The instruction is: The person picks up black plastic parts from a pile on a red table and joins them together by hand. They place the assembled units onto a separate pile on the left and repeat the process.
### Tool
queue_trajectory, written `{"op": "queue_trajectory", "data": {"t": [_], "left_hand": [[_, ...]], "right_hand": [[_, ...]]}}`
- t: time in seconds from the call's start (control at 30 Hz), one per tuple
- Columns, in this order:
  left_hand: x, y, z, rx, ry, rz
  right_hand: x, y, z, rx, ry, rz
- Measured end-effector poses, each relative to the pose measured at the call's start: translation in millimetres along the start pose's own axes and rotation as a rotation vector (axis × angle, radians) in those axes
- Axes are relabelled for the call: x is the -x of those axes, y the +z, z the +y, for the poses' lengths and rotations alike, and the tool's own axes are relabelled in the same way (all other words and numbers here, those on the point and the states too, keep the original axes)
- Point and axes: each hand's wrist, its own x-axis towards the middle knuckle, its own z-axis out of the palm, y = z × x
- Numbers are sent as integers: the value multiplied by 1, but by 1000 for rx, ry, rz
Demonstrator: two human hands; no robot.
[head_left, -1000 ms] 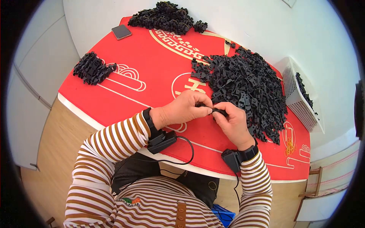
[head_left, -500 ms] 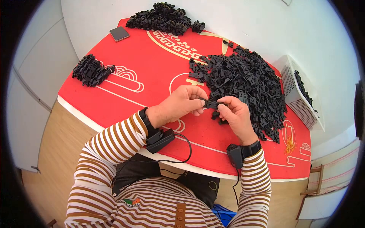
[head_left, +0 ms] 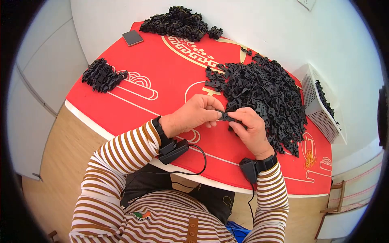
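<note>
A small black plastic piece spans the gap between my two hands, above the red tabletop. My left hand pinches its left end between thumb and fingers. On the other end, the thumb and fingertips of my right hand are closed, hiding part of it. Just beyond my right hand spreads a large heap of loose black plastic pieces. A smaller stacked pile of black pieces lies at the left of the table.
Bundled black pieces are heaped at the back, near a phone. On the right, a white perforated basket holds more black pieces. Yellow rubber bands lie near the right edge. Cables run from both wrist devices.
My hands have drawn slightly closer together on the black piece, so less of it shows. The whole view has shifted a little, with the table now lower and to the right.
</note>
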Motion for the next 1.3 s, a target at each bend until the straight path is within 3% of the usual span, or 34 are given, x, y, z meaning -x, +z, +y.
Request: {"op": "queue_trajectory", "data": {"t": [0.1,0.2,0.23,0.33,0.43,0.47,0.53,0.6,0.67,0.77,0.83,0.9,1.0,1.07,1.17,1.23,1.3], "left_hand": [[-1,-1,-1,-67,49,-45],[0,-3,1,-172,160,-28],[-1,-5,-5,4,181,34],[15,-25,10,-260,375,316],[44,-86,27,-740,575,624],[55,-110,34,-1002,718,812],[83,-161,54,-1313,710,1025],[106,-213,64,-989,370,1123],[124,-262,59,-983,386,1245],[136,-277,61,-1261,217,1280],[139,-277,57,-1460,204,1301],[133,-248,70,-1585,163,1273],[111,-228,70,-1568,491,1184],[91,-177,67,-1393,676,945],[58,-96,47,-1121,578,513],[33,-55,28,-1033,500,180],[13,-16,22,-996,401,48]], "right_hand": [[-1,2,0,-11,-20,7],[1,4,-6,-14,109,9],[1,2,-7,35,115,40],[6,0,-6,-210,279,137],[8,4,-6,-256,262,149],[8,4,-8,-240,251,127],[6,4,-12,-208,226,84],[5,5,-13,-200,197,59],[7,5,-11,-210,187,45],[7,8,-9,-230,194,52],[7,7,-10,-204,198,78],[1,0,-13,-63,104,100],[-5,-16,-8,126,-17,229],[0,-23,1,95,138,276],[4,-31,4,24,316,285],[9,-34,9,21,317,161],[8,-38,9,86,246,53]]}}
